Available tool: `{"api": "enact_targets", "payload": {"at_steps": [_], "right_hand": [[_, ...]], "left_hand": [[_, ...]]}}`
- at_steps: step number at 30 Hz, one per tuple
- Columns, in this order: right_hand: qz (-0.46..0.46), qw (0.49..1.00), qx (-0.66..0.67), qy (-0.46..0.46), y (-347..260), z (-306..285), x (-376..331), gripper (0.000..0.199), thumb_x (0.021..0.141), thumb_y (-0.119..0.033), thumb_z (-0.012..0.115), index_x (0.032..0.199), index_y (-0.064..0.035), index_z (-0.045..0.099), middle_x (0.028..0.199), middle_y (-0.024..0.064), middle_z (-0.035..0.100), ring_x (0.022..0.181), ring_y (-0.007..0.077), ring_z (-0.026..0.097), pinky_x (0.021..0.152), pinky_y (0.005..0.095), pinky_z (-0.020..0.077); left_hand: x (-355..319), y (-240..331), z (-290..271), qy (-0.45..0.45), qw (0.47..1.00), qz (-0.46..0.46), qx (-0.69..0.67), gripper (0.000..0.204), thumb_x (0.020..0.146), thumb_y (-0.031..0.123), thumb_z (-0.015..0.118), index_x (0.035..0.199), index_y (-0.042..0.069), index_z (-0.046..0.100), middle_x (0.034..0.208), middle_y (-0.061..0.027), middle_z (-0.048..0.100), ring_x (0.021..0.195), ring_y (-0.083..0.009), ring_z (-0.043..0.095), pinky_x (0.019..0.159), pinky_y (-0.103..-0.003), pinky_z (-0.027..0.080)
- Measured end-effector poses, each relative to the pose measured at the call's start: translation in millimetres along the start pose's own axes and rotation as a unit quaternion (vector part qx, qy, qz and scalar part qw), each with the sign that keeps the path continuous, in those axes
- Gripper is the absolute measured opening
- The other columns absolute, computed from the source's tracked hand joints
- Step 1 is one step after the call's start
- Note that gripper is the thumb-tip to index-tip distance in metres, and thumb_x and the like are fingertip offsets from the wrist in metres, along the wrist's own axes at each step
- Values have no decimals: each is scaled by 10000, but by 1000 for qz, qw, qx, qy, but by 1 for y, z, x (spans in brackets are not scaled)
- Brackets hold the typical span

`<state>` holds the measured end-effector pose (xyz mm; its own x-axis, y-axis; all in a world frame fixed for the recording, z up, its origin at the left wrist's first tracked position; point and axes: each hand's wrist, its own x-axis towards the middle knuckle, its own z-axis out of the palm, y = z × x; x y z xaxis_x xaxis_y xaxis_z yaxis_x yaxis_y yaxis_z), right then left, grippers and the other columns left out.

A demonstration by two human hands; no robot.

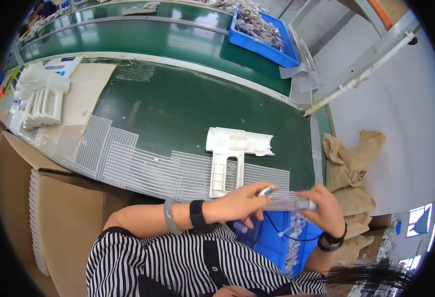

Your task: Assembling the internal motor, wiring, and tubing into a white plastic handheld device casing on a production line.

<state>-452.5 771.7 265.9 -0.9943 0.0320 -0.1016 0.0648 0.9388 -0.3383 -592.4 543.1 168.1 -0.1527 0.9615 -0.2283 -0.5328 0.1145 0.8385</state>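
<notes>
Green bench (187,104) carried a white handled housing (230,153). Below it, left hand (239,203) and right hand (324,210) each gripped one end of a clear tube (286,201), its long axis lying left-right between them.

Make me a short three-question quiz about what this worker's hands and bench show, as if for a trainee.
1. True or false: the left hand and the right hand hold one clear tube-like part between them.
2. What lies on the green bench just beyond the hands? A) a white T-shaped plastic housing B) a red toolbox C) a coiled hose
3. What does the blue bin at the far belt hold?

Key
1. True.
2. A.
3. A heap of small pale parts; their kind is too small to tell.
</notes>
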Motion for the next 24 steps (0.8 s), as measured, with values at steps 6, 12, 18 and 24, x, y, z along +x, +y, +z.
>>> {"api": "enact_targets", "payload": {"at_steps": [6, 12, 18, 24], "right_hand": [[-134, 991, 25, -6, 38, 34, 112, 487, 799, -132, 779, 1264, -96, 641, 997, 124, 563, 909, 315, 608, 792, 377, 509], [-201, 963, 180, -26, 40, 94, 208, 479, 827, -169, 771, 1280, -90, 634, 1064, 137, 581, 919, 307, 613, 810, 384, 514], [-203, 967, 156, -4, 41, 108, 210, 371, 831, -178, 771, 1181, -89, 690, 1030, 101, 607, 911, 279, 620, 796, 383, 515], [-186, 969, 158, 48, 34, 120, 171, 299, 800, -142, 772, 1094, -108, 726, 928, 56, 612, 872, 265, 629, 752, 385, 510]], "left_hand": [[7, 10, -51, 169, 983, 59, -32, 394, 1004, 153, 541, 1377, 59, 454, 1288, -148, 583, 1028, -231, 697, 754, -342, 623], [1, 6, -98, 371, 918, 140, -10, 340, 978, 66, 510, 1316, 37, 476, 1347, -153, 567, 1198, -227, 619, 999, -344, 526], [-4, 1, -109, 406, 869, 209, 193, 313, 988, 40, 489, 1300, 14, 492, 1351, -136, 570, 1215, -196, 556, 1033, -332, 469], [-18, 12, -99, 422, 838, 112, 329, 309, 981, 47, 533, 1289, 25, 524, 1224, -115, 648, 1142, -204, 610, 973, -330, 486]]}}
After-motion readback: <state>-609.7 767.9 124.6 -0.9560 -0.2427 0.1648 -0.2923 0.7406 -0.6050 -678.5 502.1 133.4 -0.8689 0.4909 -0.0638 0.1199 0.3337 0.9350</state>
